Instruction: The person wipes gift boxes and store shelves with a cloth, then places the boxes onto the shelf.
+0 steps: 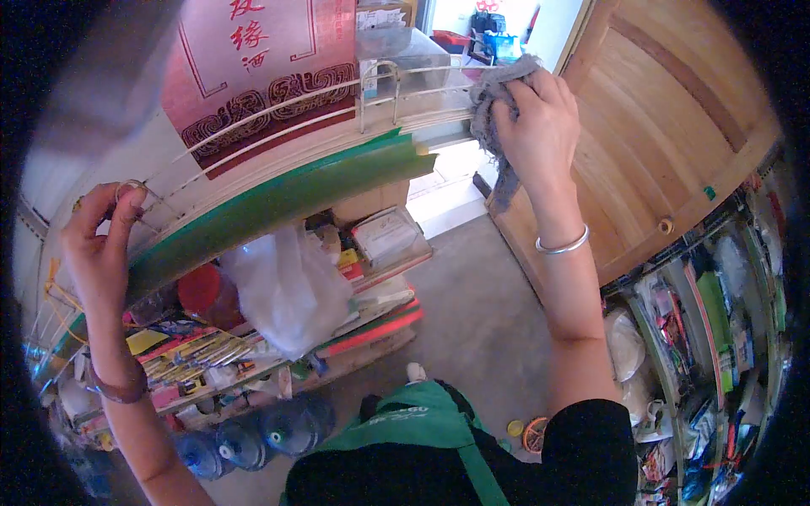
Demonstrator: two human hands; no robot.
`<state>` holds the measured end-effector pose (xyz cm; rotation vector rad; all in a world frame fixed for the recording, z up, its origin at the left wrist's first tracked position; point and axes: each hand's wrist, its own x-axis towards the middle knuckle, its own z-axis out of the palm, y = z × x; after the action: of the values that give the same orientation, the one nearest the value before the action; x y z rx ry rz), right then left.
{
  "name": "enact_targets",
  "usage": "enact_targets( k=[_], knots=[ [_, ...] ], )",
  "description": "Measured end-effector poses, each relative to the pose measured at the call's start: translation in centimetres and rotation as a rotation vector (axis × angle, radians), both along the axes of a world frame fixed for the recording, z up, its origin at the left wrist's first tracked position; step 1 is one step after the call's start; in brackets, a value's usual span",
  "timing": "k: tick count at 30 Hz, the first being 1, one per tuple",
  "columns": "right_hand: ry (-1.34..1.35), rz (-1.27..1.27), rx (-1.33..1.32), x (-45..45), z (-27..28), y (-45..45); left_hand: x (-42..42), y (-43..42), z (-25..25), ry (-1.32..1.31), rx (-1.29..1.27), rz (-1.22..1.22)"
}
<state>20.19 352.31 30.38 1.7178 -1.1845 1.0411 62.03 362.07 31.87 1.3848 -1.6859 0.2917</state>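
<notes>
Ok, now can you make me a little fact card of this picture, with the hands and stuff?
left hand: holds one end of the white wire rail
right hand: holds a grey cloth at the rail
behind the rail: pink-and-red box
lower shelf: white plastic bag
picture's right: wooden door
bottom left: blue bottles

Black fabric top [591, 447], short-sleeved, lower centre of frame. Green cloth apron [409, 430] over it, pale lettering too blurred to read, narrow green strap [482, 472]. Plain silver-coloured bangle [564, 250], right of centre. Broad dark-brown round bracelet [122, 394], lower left.
</notes>
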Motion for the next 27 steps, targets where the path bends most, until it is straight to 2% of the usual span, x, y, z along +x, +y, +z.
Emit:
enact_targets(
  k=[2,5,8,10,13,16,18,21,22,25,27],
  knots=[
    [-0.062,-0.056,0.002,-0.3,-0.2,0.5,0.3,-0.1,-0.2,-0.021,-0.008,-0.010],
    [-0.372,0.084,-0.138,-0.3,-0.5,1.0,0.6,-0.4,-0.2,-0.004,0.008,-0.026],
    [-0.206,0.186,-0.187,2.3,0.9,1.8,0.6,-0.2,-0.1,0.009,0.026,-0.006],
    [0.060,0.255,-0.116,5.3,1.1,0.4,0.5,-0.3,-0.1,0.001,0.016,-0.007],
    [0.101,0.331,-0.025,4.9,1.7,0.0,0.9,-0.7,-0.4,-0.010,-0.025,-0.015],
    [0.111,0.169,-0.047,1.7,1.9,-0.5,1.1,-0.4,-0.2,-0.072,-0.022,-0.021],
    [0.026,0.097,-0.009,-1.1,1.7,-0.8,0.8,-0.2,0.0,-0.111,-0.026,-0.029],
    [-0.049,0.126,0.055,-2.1,1.2,-1.4,0.5,-0.3,-0.4,0.047,-0.012,-0.056],
    [-0.064,0.140,0.058,-1.8,1.2,-1.6,0.5,-0.2,-0.4,0.022,-0.013,-0.062],
    [-0.662,0.437,0.279,-1.9,1.8,-0.7,-0.5,0.2,0.4,-0.006,-0.027,-0.050],
    [-0.753,0.633,0.150,-0.4,3.3,1.8,-1.2,0.4,0.7,-0.019,-0.030,-0.047]
  ],
)
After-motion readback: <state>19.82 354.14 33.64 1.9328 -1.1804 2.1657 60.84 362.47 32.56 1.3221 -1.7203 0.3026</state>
